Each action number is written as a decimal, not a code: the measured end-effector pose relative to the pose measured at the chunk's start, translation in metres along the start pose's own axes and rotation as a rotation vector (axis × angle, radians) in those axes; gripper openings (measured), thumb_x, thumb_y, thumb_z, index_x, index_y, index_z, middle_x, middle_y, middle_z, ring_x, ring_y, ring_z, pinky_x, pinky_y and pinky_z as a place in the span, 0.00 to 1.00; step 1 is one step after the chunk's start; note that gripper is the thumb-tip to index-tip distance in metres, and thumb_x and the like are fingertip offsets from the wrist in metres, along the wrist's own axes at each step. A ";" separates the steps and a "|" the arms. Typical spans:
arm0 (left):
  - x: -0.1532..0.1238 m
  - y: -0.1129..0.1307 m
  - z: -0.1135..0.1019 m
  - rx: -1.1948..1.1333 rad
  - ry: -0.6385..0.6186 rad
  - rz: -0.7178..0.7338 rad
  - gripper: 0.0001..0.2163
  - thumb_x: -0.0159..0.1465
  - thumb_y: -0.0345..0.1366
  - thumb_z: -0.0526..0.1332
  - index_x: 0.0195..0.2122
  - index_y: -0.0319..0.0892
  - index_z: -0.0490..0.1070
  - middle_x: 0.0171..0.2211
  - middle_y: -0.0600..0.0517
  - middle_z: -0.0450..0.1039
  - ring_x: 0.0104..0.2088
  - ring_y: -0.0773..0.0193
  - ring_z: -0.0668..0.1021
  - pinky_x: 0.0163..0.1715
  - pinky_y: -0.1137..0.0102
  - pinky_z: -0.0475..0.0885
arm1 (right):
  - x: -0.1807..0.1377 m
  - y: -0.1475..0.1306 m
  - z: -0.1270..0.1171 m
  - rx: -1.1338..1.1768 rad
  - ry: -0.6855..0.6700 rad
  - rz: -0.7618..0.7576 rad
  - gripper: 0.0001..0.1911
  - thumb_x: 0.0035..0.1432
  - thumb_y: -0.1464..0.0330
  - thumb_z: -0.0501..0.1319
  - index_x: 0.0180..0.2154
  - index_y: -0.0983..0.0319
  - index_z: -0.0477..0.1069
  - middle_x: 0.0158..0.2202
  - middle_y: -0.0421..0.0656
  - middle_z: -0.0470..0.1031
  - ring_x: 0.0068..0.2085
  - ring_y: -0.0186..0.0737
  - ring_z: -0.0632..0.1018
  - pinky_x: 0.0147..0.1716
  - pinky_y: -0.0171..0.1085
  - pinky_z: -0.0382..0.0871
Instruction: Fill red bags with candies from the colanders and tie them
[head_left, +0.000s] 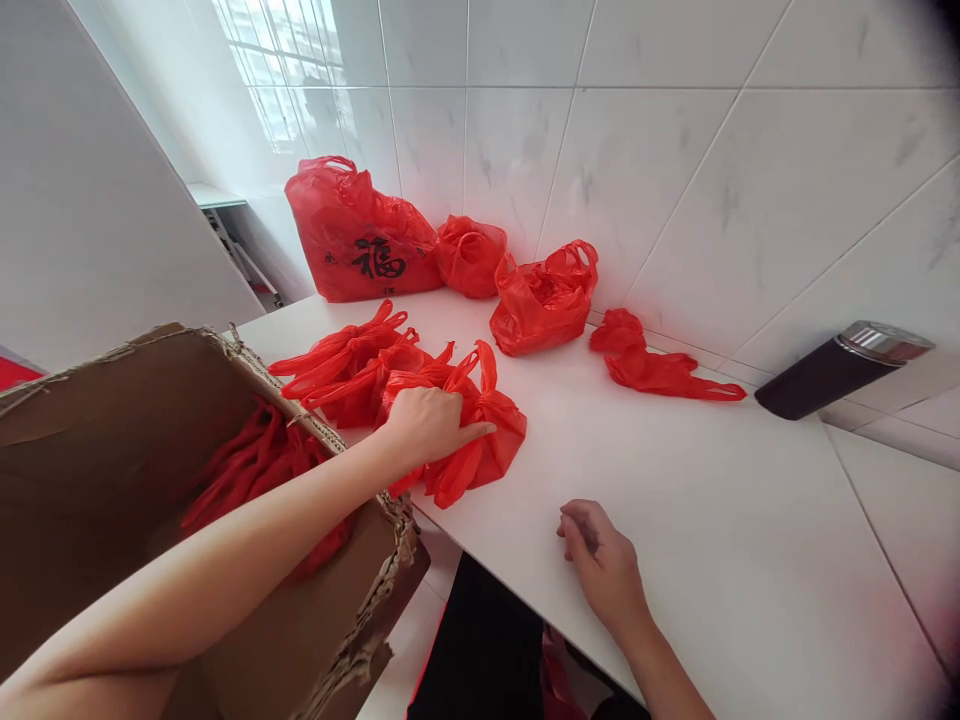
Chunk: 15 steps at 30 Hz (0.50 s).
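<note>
My left hand (429, 423) is closed over a small filled red plastic bag (480, 440) lying on the white counter (675, 520), fingers gripping its top. Beside it to the left lies a heap of several flat red bags (345, 370). My right hand (600, 560) rests near the counter's front edge with its fingers curled loosely inward; nothing shows in it. My left forearm crosses over an open cardboard box (112, 450) that holds more red bags (255, 465).
A large red bag with black characters (360, 235) leans on the tiled wall, with a tied red bag (471, 255) and an open-topped filled red bag (544, 298) beside it. A crumpled red bag (652, 362) lies further right. A dark cylinder with a metal cap (840, 368) lies at the right.
</note>
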<state>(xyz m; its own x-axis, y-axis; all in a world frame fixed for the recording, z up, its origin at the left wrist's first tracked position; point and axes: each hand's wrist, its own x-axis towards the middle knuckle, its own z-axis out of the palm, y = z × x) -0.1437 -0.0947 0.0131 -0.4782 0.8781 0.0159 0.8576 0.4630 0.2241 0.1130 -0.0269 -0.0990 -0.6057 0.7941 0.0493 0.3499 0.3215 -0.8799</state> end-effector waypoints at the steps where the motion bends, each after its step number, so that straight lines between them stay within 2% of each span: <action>1: 0.009 0.002 0.006 -0.019 -0.016 0.013 0.22 0.54 0.59 0.61 0.23 0.41 0.71 0.24 0.42 0.73 0.33 0.47 0.78 0.33 0.59 0.65 | 0.000 0.000 0.000 0.000 -0.006 -0.002 0.16 0.62 0.53 0.53 0.38 0.59 0.68 0.27 0.40 0.73 0.25 0.36 0.74 0.26 0.34 0.72; 3: 0.020 0.002 0.009 -0.079 -0.041 0.061 0.21 0.56 0.56 0.61 0.22 0.42 0.71 0.25 0.44 0.75 0.33 0.48 0.78 0.33 0.59 0.66 | -0.001 0.000 -0.001 0.008 0.004 -0.008 0.17 0.63 0.53 0.53 0.38 0.59 0.68 0.28 0.41 0.73 0.26 0.36 0.74 0.26 0.34 0.72; 5: 0.021 -0.003 -0.001 -0.169 -0.047 0.115 0.20 0.60 0.54 0.57 0.25 0.43 0.72 0.27 0.46 0.76 0.34 0.51 0.78 0.33 0.61 0.68 | -0.001 0.000 0.000 0.022 0.019 -0.018 0.16 0.63 0.53 0.53 0.37 0.59 0.68 0.28 0.41 0.73 0.27 0.36 0.74 0.27 0.35 0.71; 7: 0.011 -0.009 -0.022 -0.271 -0.047 0.153 0.20 0.64 0.53 0.51 0.31 0.43 0.74 0.32 0.48 0.77 0.35 0.55 0.79 0.34 0.63 0.71 | -0.001 0.001 0.000 0.020 0.023 -0.027 0.16 0.63 0.54 0.52 0.37 0.59 0.68 0.28 0.41 0.73 0.26 0.36 0.74 0.27 0.35 0.71; 9: -0.007 -0.020 -0.048 -0.482 -0.024 0.118 0.21 0.66 0.52 0.48 0.41 0.42 0.73 0.37 0.50 0.78 0.38 0.58 0.79 0.37 0.64 0.74 | 0.000 0.003 -0.001 0.001 0.006 -0.036 0.16 0.63 0.54 0.52 0.37 0.58 0.68 0.28 0.41 0.73 0.26 0.36 0.73 0.27 0.35 0.71; 11: -0.030 -0.038 -0.074 -0.884 0.063 -0.064 0.21 0.64 0.51 0.54 0.50 0.41 0.70 0.40 0.52 0.78 0.40 0.58 0.80 0.42 0.62 0.75 | 0.000 0.005 -0.002 -0.020 -0.022 -0.049 0.15 0.63 0.54 0.52 0.37 0.58 0.68 0.28 0.41 0.73 0.25 0.36 0.73 0.26 0.36 0.71; 12: -0.042 -0.050 -0.084 -1.010 0.134 -0.188 0.24 0.63 0.51 0.56 0.54 0.42 0.69 0.40 0.53 0.78 0.41 0.57 0.80 0.43 0.61 0.75 | 0.000 0.006 -0.003 -0.025 -0.032 -0.055 0.15 0.63 0.54 0.52 0.37 0.58 0.68 0.28 0.41 0.73 0.25 0.36 0.73 0.26 0.36 0.71; 14: -0.067 -0.080 -0.098 -1.104 0.234 -0.383 0.29 0.59 0.53 0.60 0.57 0.42 0.66 0.39 0.54 0.78 0.42 0.54 0.79 0.42 0.60 0.76 | 0.000 0.007 -0.004 -0.028 -0.049 -0.056 0.15 0.63 0.55 0.52 0.38 0.58 0.68 0.28 0.41 0.73 0.25 0.37 0.73 0.27 0.36 0.71; 15: -0.080 -0.097 -0.100 -1.126 0.220 -0.486 0.30 0.57 0.53 0.61 0.57 0.42 0.67 0.39 0.54 0.78 0.43 0.52 0.79 0.42 0.60 0.76 | 0.000 0.006 -0.005 -0.026 -0.061 -0.051 0.15 0.64 0.55 0.52 0.38 0.58 0.68 0.29 0.42 0.74 0.27 0.37 0.74 0.27 0.35 0.71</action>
<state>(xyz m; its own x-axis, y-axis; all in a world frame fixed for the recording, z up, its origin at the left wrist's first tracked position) -0.2073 -0.2215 0.0878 -0.8150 0.5559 -0.1636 -0.0039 0.2770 0.9608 0.1189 -0.0227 -0.1024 -0.6653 0.7438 0.0643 0.3356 0.3748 -0.8642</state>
